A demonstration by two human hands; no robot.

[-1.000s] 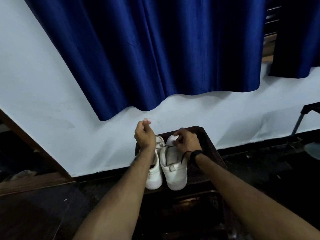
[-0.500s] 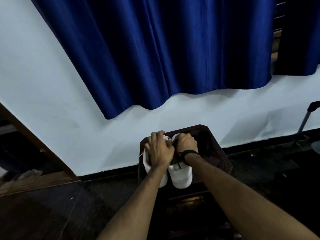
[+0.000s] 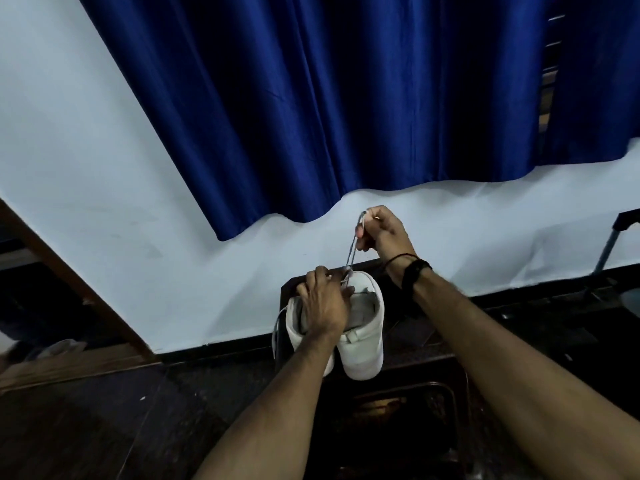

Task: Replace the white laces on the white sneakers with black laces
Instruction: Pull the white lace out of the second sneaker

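A blue curtain [image 3: 346, 98] hangs over the pale wall [image 3: 86, 168] behind a small dark table [image 3: 408, 306]. On the table, near its back edge, stand the two white sneakers [image 3: 363, 341] side by side, heels toward the person.

The left hand [image 3: 325, 303] lies with fingers spread across the tops of both sneakers, pressing them down. The right hand [image 3: 381, 233] is raised above the table's back edge, fingers curled, pinching a loop of white lace [image 3: 351, 252] that runs taut down to the front of the right-side sneaker. Another strand of white lace hangs over the table's left edge beside the left-side sneaker.

As a judgement, the work is at the removal stage: the white laces are being drawn out and are not yet free. No black laces can be made out here, so the whole threading of both sneakers seems left to do.
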